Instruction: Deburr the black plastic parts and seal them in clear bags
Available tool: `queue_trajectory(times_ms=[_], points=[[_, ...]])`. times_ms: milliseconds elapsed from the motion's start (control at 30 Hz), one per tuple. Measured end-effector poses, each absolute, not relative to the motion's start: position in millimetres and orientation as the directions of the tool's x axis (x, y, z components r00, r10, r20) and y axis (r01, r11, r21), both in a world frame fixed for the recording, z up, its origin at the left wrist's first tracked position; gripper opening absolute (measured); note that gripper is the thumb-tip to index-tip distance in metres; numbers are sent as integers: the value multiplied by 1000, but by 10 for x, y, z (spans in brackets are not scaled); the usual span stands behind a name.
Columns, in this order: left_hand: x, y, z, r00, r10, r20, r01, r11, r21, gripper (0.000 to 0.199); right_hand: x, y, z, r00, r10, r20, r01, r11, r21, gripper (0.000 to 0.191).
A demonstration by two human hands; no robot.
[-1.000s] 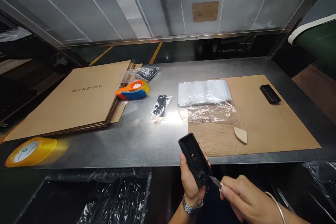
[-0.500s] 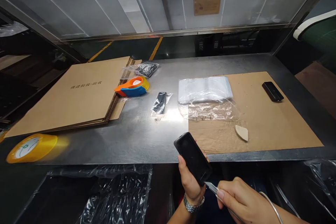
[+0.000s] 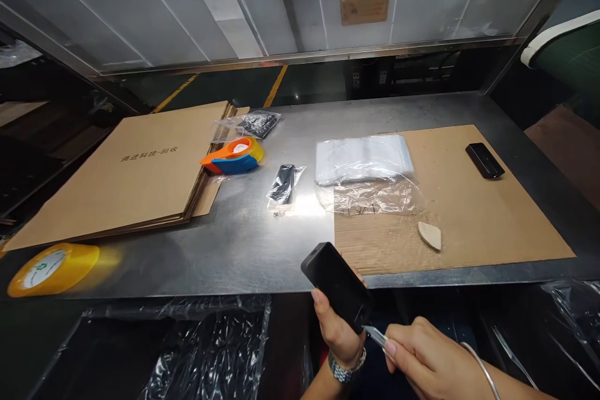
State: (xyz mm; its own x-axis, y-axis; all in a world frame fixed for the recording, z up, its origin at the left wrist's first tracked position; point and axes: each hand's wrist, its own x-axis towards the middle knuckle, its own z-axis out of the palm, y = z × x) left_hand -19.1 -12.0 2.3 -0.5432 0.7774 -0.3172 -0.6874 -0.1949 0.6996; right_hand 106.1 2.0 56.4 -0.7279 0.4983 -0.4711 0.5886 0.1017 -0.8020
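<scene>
Tilted in front of the table edge is a black rectangular plastic case (image 3: 336, 284), with the fingers and thumb of my left hand (image 3: 340, 334) wrapped round its sides. My right hand (image 3: 419, 353) is closed on a craft knife (image 3: 376, 336) with a pointed metal blade. The blade's tip meets the lower end of the case, near its corner. A similar black case (image 3: 484, 160) lies on the cardboard sheet at the right. A small black piece in a clear bag (image 3: 284, 184) rests on the bare metal in the middle.
A metal table (image 3: 234, 256) carries stacked flat cardboard (image 3: 117, 181) at left, a yellow tape roll (image 3: 54, 269), and an orange-blue tape dispenser (image 3: 234, 156). Clear plastic bags (image 3: 363, 162) and a beige wedge-shaped piece (image 3: 430, 235) lie on a cardboard sheet (image 3: 506, 219). Black plastic (image 3: 210, 350) hangs below.
The black case has shifted slightly left and tilted a little more in my left hand. My right hand and the knife stay at its lower end. The whole view has moved slightly.
</scene>
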Motion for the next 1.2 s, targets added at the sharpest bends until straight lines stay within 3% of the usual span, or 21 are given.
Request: queue_trajectory(times_ms=[333,400,500,633,700,800,1200], points=[[-183,-59,94,-589,723,-361,-699,-231,677,59,1055,38,565,-757,492,-430,523,62,-850,35],[-182,-47,104,-620,697,-359,-682,-254,685,59,1074,37,593,-742,536,-402,546,136,-827,36],[-185,-36,104,-667,661,-343,-655,-302,693,58,1104,-16,576,-743,625,-241,582,424,-694,32],[-189,-35,92,-719,637,-279,-609,-384,694,55,1094,-141,439,-787,601,140,512,762,-396,26],[-191,-32,93,-742,625,-241,-577,-414,704,54,1069,-177,379,-786,550,284,496,834,-241,28],[-191,-23,108,-764,614,-197,-540,-442,716,52,1035,-183,348,-792,494,359,493,864,-101,30],[-181,-19,168,-793,589,-156,-488,-460,742,51,1021,-188,326,-792,489,366,487,867,-105,36]])
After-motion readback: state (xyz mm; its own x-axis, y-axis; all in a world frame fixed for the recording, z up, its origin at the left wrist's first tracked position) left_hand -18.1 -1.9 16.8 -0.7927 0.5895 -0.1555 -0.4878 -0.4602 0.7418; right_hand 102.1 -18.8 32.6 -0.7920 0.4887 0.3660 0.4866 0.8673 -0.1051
